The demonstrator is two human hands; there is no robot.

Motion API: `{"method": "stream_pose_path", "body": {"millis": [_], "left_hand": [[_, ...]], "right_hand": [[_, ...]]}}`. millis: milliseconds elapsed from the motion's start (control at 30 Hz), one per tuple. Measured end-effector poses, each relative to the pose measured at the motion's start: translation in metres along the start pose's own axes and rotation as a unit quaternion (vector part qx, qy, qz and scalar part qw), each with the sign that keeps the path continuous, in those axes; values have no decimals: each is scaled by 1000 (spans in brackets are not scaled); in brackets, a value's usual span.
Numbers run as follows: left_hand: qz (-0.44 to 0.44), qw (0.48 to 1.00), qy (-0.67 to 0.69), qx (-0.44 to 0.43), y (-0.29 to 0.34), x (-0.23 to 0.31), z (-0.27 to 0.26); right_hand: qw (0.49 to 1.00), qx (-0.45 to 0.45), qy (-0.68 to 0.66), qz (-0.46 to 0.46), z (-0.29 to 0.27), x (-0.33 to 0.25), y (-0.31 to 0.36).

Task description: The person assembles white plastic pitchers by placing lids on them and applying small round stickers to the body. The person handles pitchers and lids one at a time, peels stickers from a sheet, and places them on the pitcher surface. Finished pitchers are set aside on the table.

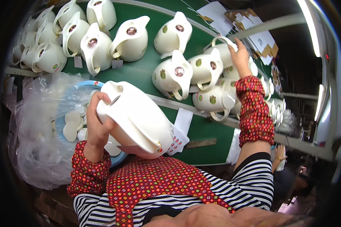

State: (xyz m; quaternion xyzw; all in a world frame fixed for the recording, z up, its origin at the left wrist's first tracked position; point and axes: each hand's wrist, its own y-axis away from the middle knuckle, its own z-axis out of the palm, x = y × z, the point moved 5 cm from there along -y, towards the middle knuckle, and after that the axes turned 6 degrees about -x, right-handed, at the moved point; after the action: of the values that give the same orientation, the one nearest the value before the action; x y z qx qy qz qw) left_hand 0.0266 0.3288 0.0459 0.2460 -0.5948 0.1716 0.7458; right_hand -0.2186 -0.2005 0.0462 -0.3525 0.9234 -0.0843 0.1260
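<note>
White jug [142, 117] in the left hand [98, 123], right hand [240, 58] at another

Tilted at the centre-left of the frame, the white jug has its spouted top toward the upper left and its base toward the lower right. The left hand is closed around the top end. At the upper right, the fingers of the right hand meet the handle of a second jug [221, 55]; whether they are wrapped around it, I cannot tell.

More jugs [134, 45] stand on the green tabletop [138, 77] in the upper left, others in the upper centre and right. At the left, clear plastic sheeting [34, 132] lies beside and partly over a blue basin [90, 83] containing pale discs [70, 131]. Just right of the white jug's base is a sheet of red-marked stickers [178, 143].
</note>
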Motion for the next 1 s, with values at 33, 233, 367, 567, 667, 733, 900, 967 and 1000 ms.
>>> {"method": "stream_pose_path", "body": {"millis": [33,233,367,567,667,733,900,967,1000], "left_hand": [[-8,1000,-14,15,4,3,-6],[-23,998,-8,65,3,-12,-22],[-42,996,17,79,0,-16,-24],[-25,999,8,41,-29,-15,-21],[-48,996,17,68,-43,-11,-19],[-15,998,-13,62,-52,-12,-20],[-25,997,-35,58,-60,-9,-16],[-25,998,-21,62,-62,-8,-13],[-27,998,-15,64,-62,-8,-12]], "right_hand": [[997,-43,57,27,8,14,-18],[964,-169,173,113,82,84,-75],[974,-204,71,66,69,79,-76],[995,-98,8,-21,21,102,-41],[998,-67,-11,-20,4,82,-37],[999,-33,-6,-42,-4,76,-33],[959,102,85,-249,-34,22,-20],[938,157,120,-285,-48,-4,-16],[937,168,118,-281,-53,-9,-17]]}}
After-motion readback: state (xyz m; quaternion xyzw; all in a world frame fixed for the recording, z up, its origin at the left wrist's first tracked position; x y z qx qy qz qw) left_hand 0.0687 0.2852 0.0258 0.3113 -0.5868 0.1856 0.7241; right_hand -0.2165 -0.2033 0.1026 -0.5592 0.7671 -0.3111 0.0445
